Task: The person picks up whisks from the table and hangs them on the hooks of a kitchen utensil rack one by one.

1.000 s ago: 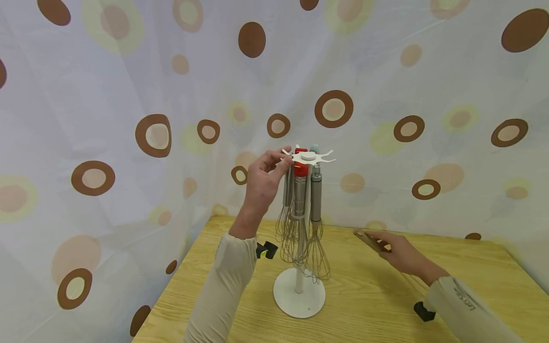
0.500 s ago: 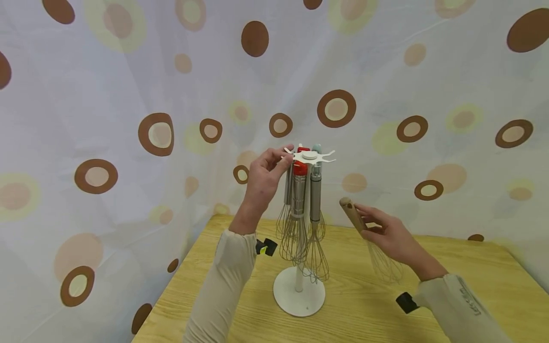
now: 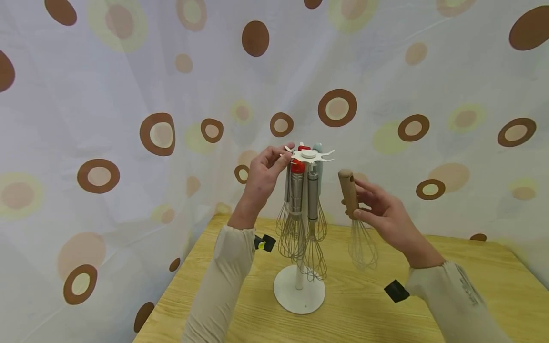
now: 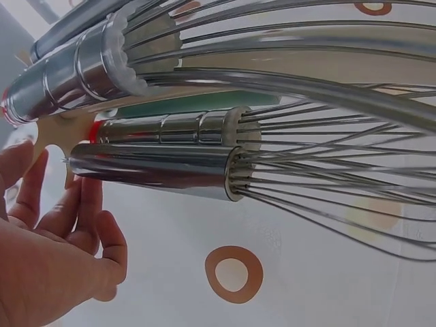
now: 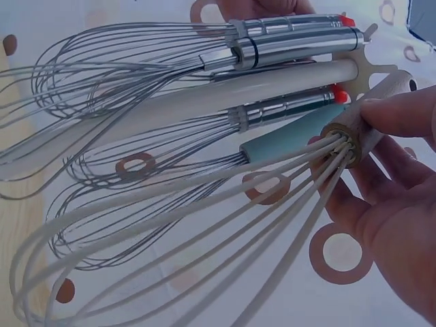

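Note:
A white rotating rack stands upright on the table, its top a star of hooks and its foot a round base. Several whisks hang from it, among them a red-tipped metal one, a plain steel one and one with a teal handle. My left hand pinches a hook at the rack's left side. My right hand grips a whisk with a wooden handle, to the right of the rack. This whisk is nearly upright, handle end up, its pale wires pointing down.
The wood-grain table extends to both sides of the rack. Behind and to the left hangs a pale curtain with brown and yellow circles. The hanging whisks' wires crowd close around the rack's pole.
My right hand has lifted the wooden-handled whisk from low over the table, moved it left towards the rack and turned it upright. My left hand stays on the hook; the hanging whisks have shifted slightly.

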`<state>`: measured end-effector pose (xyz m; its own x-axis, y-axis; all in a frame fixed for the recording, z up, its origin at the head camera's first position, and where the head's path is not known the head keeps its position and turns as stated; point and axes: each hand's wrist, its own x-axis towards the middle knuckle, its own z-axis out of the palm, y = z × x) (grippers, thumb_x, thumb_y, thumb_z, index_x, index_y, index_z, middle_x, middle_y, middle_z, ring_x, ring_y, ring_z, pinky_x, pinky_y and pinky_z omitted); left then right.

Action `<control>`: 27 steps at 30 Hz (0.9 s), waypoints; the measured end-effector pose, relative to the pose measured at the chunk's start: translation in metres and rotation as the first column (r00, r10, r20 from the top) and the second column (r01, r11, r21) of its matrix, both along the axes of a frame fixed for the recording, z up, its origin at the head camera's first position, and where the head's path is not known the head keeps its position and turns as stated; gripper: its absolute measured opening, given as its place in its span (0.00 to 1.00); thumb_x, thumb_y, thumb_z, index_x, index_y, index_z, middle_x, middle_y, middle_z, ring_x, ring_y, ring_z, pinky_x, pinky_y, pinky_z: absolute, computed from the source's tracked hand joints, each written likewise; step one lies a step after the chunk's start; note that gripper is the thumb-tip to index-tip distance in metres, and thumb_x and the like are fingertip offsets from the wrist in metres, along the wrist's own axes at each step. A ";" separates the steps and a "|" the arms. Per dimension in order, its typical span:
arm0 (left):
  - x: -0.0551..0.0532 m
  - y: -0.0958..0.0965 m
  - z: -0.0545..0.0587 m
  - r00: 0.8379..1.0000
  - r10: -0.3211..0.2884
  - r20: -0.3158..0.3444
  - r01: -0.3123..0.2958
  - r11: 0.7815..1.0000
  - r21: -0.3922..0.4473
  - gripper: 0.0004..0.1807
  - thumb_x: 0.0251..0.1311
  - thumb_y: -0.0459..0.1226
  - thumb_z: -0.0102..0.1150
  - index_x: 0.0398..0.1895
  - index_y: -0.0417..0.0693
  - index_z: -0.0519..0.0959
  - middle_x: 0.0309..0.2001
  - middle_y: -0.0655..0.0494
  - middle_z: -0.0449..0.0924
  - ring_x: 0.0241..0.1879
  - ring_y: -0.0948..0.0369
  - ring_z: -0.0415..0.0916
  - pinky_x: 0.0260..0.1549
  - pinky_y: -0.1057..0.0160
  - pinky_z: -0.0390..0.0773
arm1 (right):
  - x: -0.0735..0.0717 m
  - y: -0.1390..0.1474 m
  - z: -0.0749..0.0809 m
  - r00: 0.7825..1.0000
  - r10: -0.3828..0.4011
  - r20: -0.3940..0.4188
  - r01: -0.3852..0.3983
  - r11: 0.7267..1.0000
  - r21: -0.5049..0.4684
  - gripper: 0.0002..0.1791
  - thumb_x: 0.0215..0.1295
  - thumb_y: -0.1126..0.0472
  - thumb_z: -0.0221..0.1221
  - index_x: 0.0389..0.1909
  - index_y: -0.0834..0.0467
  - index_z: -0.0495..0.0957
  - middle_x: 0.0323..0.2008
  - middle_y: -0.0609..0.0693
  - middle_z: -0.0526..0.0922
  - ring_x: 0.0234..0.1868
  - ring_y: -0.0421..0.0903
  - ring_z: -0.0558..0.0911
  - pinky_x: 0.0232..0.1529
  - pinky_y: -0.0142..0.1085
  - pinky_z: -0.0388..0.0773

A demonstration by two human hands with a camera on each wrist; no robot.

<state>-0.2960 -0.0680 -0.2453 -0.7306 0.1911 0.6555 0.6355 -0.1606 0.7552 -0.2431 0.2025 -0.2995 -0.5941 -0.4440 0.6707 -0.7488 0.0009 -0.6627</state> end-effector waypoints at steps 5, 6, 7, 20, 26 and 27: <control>-0.003 -0.001 0.000 1.000 -0.017 -0.004 0.017 1.000 -0.014 0.06 0.68 0.32 0.50 0.39 0.35 0.73 0.60 0.42 0.72 0.61 0.62 0.68 0.59 0.64 0.65 | -0.001 -0.008 0.009 0.999 0.051 0.013 -0.050 0.997 -0.059 0.35 0.65 0.78 0.50 0.72 0.60 0.54 0.58 0.49 0.73 0.53 0.43 0.78 0.46 0.33 0.78; -0.003 -0.001 0.000 1.000 -0.019 -0.002 0.019 1.000 -0.014 0.06 0.68 0.32 0.50 0.39 0.35 0.73 0.60 0.42 0.72 0.61 0.62 0.68 0.59 0.64 0.65 | -0.001 -0.010 0.010 0.999 0.049 0.012 -0.048 0.997 -0.064 0.35 0.66 0.78 0.50 0.72 0.60 0.54 0.58 0.49 0.74 0.53 0.43 0.78 0.46 0.33 0.78; -0.003 -0.002 0.000 1.000 -0.020 -0.001 0.020 1.000 -0.014 0.06 0.68 0.32 0.50 0.39 0.35 0.73 0.60 0.42 0.72 0.61 0.62 0.68 0.59 0.64 0.65 | -0.001 -0.012 0.012 0.999 0.050 0.014 -0.049 0.996 -0.074 0.35 0.65 0.78 0.50 0.72 0.59 0.55 0.57 0.50 0.74 0.53 0.44 0.78 0.47 0.33 0.77; -0.005 -0.003 -0.002 0.999 -0.034 0.018 0.034 0.999 -0.004 0.06 0.68 0.33 0.50 0.39 0.36 0.73 0.60 0.44 0.73 0.61 0.62 0.68 0.60 0.64 0.65 | -0.005 -0.028 0.023 0.997 0.073 0.018 -0.069 0.984 -0.163 0.35 0.62 0.83 0.48 0.70 0.62 0.58 0.55 0.53 0.75 0.50 0.45 0.80 0.45 0.35 0.79; -0.005 -0.003 -0.001 0.999 -0.036 0.017 0.036 0.999 0.000 0.06 0.68 0.32 0.50 0.39 0.36 0.73 0.60 0.44 0.72 0.61 0.62 0.67 0.60 0.64 0.65 | -0.006 -0.032 0.025 0.997 0.066 0.034 -0.061 0.989 -0.133 0.35 0.63 0.82 0.48 0.70 0.61 0.58 0.55 0.52 0.75 0.50 0.45 0.79 0.44 0.35 0.79; -0.005 -0.003 -0.001 0.999 -0.035 0.018 0.035 0.999 -0.001 0.06 0.68 0.32 0.50 0.39 0.36 0.73 0.60 0.44 0.72 0.61 0.62 0.67 0.60 0.64 0.65 | -0.007 -0.032 0.025 0.997 0.064 0.039 -0.058 0.990 -0.129 0.35 0.63 0.82 0.49 0.70 0.60 0.58 0.55 0.53 0.75 0.50 0.46 0.79 0.44 0.35 0.79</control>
